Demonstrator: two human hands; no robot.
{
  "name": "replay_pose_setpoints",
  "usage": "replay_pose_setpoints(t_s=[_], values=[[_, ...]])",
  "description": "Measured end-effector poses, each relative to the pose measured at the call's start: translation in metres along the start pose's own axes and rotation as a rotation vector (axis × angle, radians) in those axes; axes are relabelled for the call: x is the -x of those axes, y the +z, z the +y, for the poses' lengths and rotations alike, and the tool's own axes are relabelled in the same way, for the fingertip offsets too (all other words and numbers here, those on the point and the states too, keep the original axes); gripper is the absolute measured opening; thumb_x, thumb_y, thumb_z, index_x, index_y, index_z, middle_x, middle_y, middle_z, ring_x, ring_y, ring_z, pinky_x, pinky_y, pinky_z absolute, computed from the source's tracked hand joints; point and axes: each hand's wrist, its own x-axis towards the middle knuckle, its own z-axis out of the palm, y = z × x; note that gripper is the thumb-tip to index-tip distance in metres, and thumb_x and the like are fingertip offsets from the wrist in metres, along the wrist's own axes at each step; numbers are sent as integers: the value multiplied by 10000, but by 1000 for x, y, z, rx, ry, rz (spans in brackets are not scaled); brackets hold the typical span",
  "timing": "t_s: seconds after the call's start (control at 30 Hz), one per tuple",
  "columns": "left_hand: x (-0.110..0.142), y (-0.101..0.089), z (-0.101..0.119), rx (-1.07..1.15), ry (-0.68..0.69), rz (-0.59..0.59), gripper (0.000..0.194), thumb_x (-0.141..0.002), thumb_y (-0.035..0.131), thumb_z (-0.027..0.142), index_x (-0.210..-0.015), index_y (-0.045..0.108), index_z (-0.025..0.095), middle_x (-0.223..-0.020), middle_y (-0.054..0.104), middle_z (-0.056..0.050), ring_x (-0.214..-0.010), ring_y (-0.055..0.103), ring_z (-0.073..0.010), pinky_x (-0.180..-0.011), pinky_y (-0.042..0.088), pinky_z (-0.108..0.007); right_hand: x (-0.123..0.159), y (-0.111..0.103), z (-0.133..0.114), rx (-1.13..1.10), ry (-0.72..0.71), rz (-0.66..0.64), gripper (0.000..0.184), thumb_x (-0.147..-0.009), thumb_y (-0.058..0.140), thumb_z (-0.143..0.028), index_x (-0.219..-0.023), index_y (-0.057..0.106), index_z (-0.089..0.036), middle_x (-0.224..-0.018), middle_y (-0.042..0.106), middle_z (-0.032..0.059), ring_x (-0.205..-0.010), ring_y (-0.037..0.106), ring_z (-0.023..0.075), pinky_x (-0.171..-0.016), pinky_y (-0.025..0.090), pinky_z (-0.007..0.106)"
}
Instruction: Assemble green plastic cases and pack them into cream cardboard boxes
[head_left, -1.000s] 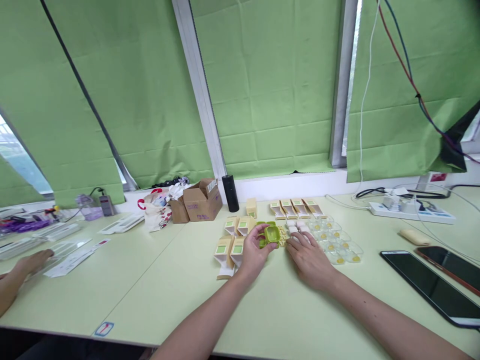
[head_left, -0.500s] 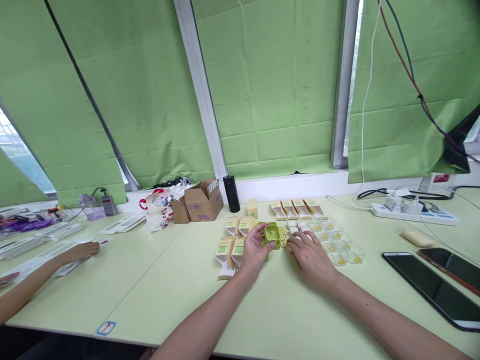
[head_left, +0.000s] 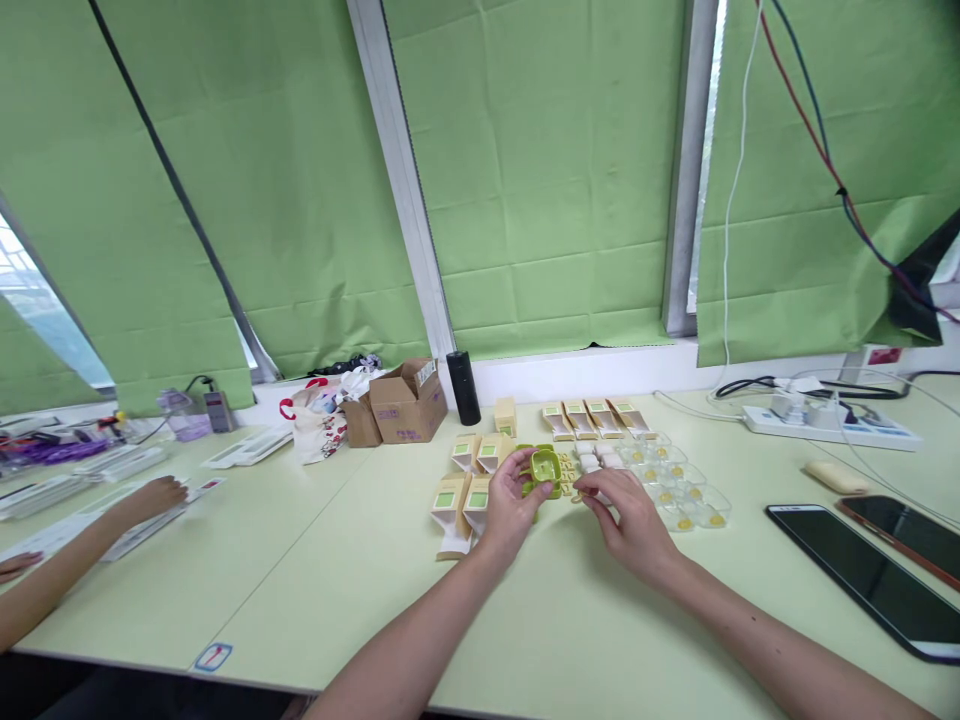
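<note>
My left hand is closed around a small green square cup, its hollow side facing me. More green pieces show partly behind that hand. With thumb and fingertips, my right hand pinches a small yellow piece, whose exact shape is hard to make out. Between the hands lie several small pale-yellow pieces in rows. Small white blocks stand just beyond my right fingers. Clear plastic cups with yellow centres sit right of that hand.
Small cardboard boxes stand left of my left hand, with more boxes behind. Further back are a brown carton and a black cylinder. Phones and a power strip lie right. A co-worker's hand is at far left.
My right hand has drawn back slightly from the small pieces, and a yellow piece now shows at its fingertips. My left hand keeps the green cup in place. The co-worker's hand moved left.
</note>
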Motion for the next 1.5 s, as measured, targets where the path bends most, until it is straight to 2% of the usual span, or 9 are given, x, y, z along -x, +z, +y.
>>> replay_pose_setpoints(t_s=[0.2, 0.33, 0.47, 0.67, 0.9, 1.07, 1.17, 1.3, 1.5], values=[[0, 1, 0, -67, 15, 5, 547, -729, 909, 228, -1227, 688, 182, -1239, 751, -119, -1171, 694, -259, -1014, 537, -381, -3, 0, -4, -214, 96, 45, 241, -1066, 484, -248, -1037, 724, -251, -996, 767, 84, -951, 714, 253, -836, 555, 384], [2, 2, -2, -121, 13, 6, 532, -735, 892, 218, -1226, 691, 189, -1224, 755, -106, -1149, 694, -255, -1015, 533, -391, -3, -1, -2, -393, 286, 51, 237, -1032, 584, -392, -1037, 771, -246, -1025, 774, 89, -875, 700, 240, -756, 559, 358], [3, 2, -6, -164, 31, 6, 504, -745, 861, 196, -1223, 702, 208, -1203, 758, -87, -1104, 697, -246, -989, 538, -393, -4, 0, 2, -572, 482, 79, 360, -936, 703, -567, -1028, 808, -235, -997, 788, 84, -815, 689, 218, -746, 562, 349], [3, 1, -11, -212, 51, 6, 491, -755, 854, 191, -1226, 721, 215, -1224, 749, -88, -1129, 683, -250, -1000, 534, -399, -12, -2, 3, -787, 651, 95, 572, -761, 821, -728, -943, 804, -186, -744, 719, 46, -570, 531, 143, -550, 451, 291], [5, 0, -14, -236, 16, -4, 497, -779, 864, 203, -1255, 724, 224, -1287, 732, -98, -1132, 668, -245, -1041, 523, -415, -14, -4, -1, -999, 821, 94, 569, -712, 876, -719, -766, 716, -175, -685, 656, 30, -523, 477, 107, -475, 393, 255], [5, 0, -15, -235, 37, -2, 504, -771, 884, 226, -1250, 726, 217, -1268, 736, -105, -1149, 668, -259, -1039, 523, -414, -16, -6, -5, -1037, 817, 90, 560, -707, 894, -691, -845, 730, -174, -707, 671, 32, -531, 525, 116, -455, 416, 246], [5, 0, -14, -245, 32, -11, 493, -770, 890, 228, -1237, 732, 229, -1237, 743, -102, -1136, 677, -264, -1035, 528, -419, -17, -7, -6, -1030, 748, 95, 550, -709, 911, -648, -962, 749, -188, -739, 701, 37, -590, 620, 160, -498, 496, 280], [7, 1, -13, -234, -4, -19, 495, -767, 890, 204, -1234, 732, 241, -1244, 739, -104, -1136, 683, -272, -1032, 539, -427, -16, -6, -7, -981, 639, 115, 470, -741, 913, -578, -972, 746, -203, -752, 704, 34, -649, 661, 187, -584, 576, 334], [12, 4, -10, -264, -3, -25, 502, -773, 851, 143, -1248, 728, 254, -1224, 741, -93, -1145, 675, -273, -1022, 534, -417, -9, -1, -7, -783, 555, 132, 373, -817, 862, -528, -979, 733, -218, -761, 677, 18, -624, 605, 164, -562, 519, 303]])
